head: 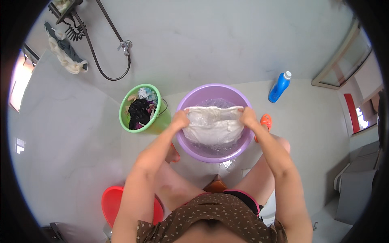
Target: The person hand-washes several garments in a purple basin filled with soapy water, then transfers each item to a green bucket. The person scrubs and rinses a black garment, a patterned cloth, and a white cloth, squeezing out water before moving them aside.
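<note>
A wet white cloth garment is stretched wide over the purple plastic basin. My left hand grips its upper left corner, and my right hand has the upper right corner. The garment's top edge looks gathered, like a waistband, and its lower part hangs down to the water. Sudsy water shows above and below the cloth. How much of the garment is under water, I cannot tell.
Left of the basin stands a green bucket of mixed clothes. A blue detergent bottle is at the right by the wall. Behind my left arm is a red basin. A shower hose hangs on the wall.
</note>
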A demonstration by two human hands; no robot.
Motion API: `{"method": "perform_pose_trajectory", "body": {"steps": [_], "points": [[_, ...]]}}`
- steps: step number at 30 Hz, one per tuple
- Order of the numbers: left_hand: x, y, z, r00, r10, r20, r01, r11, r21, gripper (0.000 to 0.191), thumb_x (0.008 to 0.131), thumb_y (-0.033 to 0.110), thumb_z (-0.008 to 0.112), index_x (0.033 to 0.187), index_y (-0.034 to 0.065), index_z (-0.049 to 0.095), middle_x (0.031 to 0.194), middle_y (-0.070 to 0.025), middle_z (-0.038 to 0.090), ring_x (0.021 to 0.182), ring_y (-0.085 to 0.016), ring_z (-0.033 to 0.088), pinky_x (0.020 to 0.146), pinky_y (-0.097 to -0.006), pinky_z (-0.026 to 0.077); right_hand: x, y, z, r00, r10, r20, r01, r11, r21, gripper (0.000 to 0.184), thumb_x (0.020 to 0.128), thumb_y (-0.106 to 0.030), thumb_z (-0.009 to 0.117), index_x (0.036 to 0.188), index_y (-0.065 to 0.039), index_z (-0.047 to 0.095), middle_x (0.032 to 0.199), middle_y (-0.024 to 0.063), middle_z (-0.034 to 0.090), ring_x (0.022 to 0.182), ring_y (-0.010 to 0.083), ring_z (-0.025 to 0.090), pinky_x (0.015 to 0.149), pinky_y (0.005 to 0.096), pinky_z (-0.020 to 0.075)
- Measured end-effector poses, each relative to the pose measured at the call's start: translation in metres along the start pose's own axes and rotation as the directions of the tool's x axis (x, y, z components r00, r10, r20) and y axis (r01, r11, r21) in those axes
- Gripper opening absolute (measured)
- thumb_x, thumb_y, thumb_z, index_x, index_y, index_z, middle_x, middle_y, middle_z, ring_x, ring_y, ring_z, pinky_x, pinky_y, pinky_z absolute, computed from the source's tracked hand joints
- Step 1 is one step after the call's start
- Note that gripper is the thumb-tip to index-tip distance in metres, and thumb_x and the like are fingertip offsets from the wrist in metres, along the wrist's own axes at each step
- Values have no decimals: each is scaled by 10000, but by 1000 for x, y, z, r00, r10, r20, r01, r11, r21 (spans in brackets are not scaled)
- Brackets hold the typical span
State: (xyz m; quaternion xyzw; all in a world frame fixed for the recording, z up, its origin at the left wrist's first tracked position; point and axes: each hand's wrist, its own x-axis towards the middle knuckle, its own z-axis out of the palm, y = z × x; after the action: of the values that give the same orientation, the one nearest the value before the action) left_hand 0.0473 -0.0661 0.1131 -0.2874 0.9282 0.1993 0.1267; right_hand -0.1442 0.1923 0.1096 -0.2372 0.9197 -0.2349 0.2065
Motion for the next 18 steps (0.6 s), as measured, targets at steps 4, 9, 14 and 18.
{"method": "perform_pose_trajectory", "body": {"steps": [4,9,14,18], "points": [[-30,18,-93,979,52,-199,-86,983,-164,531,746,39,493,1272,68,568,997,-246,656,963,-339,647,831,-396,509,-19,-63,-90,995,-97,-29,100,979,180,472,737,-7,461,1155,-89,665,918,231,683,674,329,694,556,384,544],[-84,65,-227,975,-5,-221,-86,912,-402,627,662,-81,423,1265,11,569,1041,-152,661,797,-202,648,683,-309,541,-59,-134,-215,995,-98,-14,98,965,241,444,795,-42,394,1158,-53,649,1075,200,646,617,317,684,452,373,509],[-141,111,-353,918,106,-383,-272,871,-410,558,702,-41,381,1222,-29,584,1027,-159,657,864,-219,641,803,-352,544,-85,-191,-322,959,-238,-151,271,926,264,392,840,-90,428,1175,-71,630,1096,176,637,890,307,667,644,423,578],[-170,121,-413,800,208,-563,-475,793,-382,391,853,111,441,1184,22,629,977,-44,656,803,-104,594,728,-253,495,-119,-214,-373,850,-420,-316,519,771,369,350,885,-91,525,1194,63,581,1077,220,646,934,281,648,745,348,548]]}}
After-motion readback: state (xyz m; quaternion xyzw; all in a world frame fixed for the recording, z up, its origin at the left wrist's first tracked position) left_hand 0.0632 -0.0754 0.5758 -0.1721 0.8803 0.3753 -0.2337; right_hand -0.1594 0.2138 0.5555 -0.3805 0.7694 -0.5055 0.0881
